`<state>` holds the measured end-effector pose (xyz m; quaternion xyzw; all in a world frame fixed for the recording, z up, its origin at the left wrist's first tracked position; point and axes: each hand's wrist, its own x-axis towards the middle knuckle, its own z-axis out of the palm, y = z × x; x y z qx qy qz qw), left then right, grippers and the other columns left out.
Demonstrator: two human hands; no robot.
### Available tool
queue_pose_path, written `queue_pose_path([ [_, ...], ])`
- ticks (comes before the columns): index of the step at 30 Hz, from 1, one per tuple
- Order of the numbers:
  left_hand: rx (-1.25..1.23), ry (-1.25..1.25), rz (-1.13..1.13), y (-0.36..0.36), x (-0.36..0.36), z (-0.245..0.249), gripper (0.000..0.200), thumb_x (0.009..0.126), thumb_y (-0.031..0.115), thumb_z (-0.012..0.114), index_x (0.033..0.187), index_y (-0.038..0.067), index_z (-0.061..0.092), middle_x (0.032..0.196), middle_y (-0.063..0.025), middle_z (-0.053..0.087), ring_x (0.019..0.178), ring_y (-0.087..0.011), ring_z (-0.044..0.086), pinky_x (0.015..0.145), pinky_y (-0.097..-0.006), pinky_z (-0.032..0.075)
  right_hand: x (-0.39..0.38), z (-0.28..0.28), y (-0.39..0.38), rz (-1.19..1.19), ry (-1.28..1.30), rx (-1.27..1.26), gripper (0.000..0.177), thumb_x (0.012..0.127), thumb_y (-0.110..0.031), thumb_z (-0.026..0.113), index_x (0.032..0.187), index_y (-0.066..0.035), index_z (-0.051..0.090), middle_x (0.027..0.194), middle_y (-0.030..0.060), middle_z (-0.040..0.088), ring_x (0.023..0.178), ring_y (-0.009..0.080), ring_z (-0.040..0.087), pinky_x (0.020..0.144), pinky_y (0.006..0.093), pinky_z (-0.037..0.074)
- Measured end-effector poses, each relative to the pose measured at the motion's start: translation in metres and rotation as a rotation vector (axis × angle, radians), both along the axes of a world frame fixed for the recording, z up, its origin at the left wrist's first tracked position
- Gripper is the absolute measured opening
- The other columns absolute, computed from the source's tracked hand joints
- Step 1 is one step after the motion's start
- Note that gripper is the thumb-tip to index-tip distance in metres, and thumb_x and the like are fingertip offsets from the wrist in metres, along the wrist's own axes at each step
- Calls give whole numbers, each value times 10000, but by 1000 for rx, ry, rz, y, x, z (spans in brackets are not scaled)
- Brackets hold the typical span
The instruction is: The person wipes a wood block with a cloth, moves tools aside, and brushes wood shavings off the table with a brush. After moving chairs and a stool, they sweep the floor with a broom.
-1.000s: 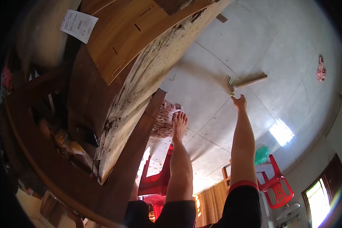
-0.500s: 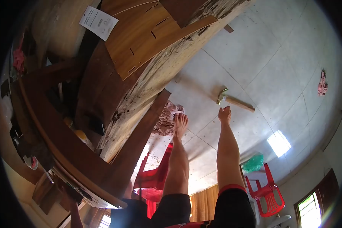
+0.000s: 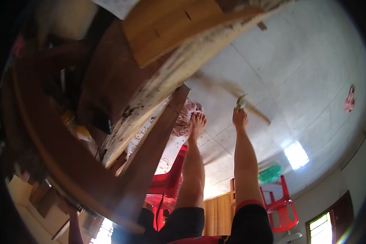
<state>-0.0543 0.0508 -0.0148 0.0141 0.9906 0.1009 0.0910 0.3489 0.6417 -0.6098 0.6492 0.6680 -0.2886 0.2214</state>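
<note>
My right hand reaches out over the tiled floor, its fingers closed at a hammer. The hammer's metal head shows just beyond the fist, and its wooden handle slants down to the right. A detached shadow falls on the floor to the left. At the lower left, a forearm rises against the dark wooden furniture; it appears to be my left arm, but its hand is dark and mostly hidden. A worn, pitted board and a dark plank stand between this furniture and my bare foot.
A crumpled cloth lies at my toes. Behind me are two red plastic chairs and a green plastic bag. A lighter brown panel leans at the top. Another pink cloth lies far right.
The hammer has turned slightly, and its head now sits closer to my right fist. My view has shifted, so the furniture and panel appear higher and blurred.
</note>
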Motion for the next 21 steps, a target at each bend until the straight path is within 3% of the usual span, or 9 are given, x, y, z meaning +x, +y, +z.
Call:
queue_pose_path([
  [2,59,-8,22,17,5,-4,565,1057,377,380,1510,47,308,1529,-126,368,1423,-253,329,1195,-359,231,10,32,-8,60,147,-5,494,960,-497,494,933,-35,666,938,219,692,881,454,648,759,548,497],
  [4,43,28,-79,-20,-2,-15,593,1019,323,473,1496,6,320,1522,-174,357,1440,-304,297,1206,-401,183,26,79,-8,-158,286,-403,514,979,-523,512,781,-58,603,720,117,644,657,221,645,578,383,520],
  [5,136,58,20,-9,4,-21,595,1005,295,492,1498,8,322,1538,-165,337,1459,-298,264,1208,-402,172,28,121,-14,-309,419,-499,452,979,-517,530,829,-94,583,731,53,628,689,130,631,545,312,513],
  [6,39,145,-74,11,7,-22,612,991,291,516,1497,6,323,1546,-169,327,1462,-299,259,1213,-398,162,25,168,-15,-388,517,-570,413,972,-502,553,926,-93,587,793,44,650,740,147,645,561,322,524],
  [9,-41,97,67,2,18,-40,698,1012,353,504,1544,0,221,1590,-187,260,1493,-308,192,1220,-367,141,-11,326,-14,-475,719,-631,330,1001,-412,545,978,-86,589,859,46,645,834,163,678,612,310,527],
  [10,238,94,111,-7,18,-58,694,971,361,553,1519,24,293,1558,-202,308,1482,-316,221,1215,-419,141,-24,372,-11,-478,762,-618,298,1011,-371,536,990,-78,587,877,52,641,829,161,676,610,307,526],
  [14,-216,304,-49,66,13,-11,658,855,352,651,1415,96,416,1473,-166,398,1440,-327,275,1170,-544,149,-66,510,1,-221,840,-473,234,1019,-283,525,997,-57,580,882,53,632,811,153,656,605,293,516],
  [17,-208,281,-8,78,18,5,659,878,402,622,1419,91,410,1492,-145,385,1446,-343,261,1181,-556,139,-91,588,4,212,871,-312,210,1007,-233,557,1033,-25,581,890,72,642,795,154,653,593,293,518],
  [21,-231,268,7,80,17,11,651,900,431,588,1421,86,405,1503,-145,372,1454,-336,248,1187,-573,125,-139,660,-13,753,749,-76,184,934,-148,646,1055,-32,569,939,120,655,773,269,661,632,351,522],
])
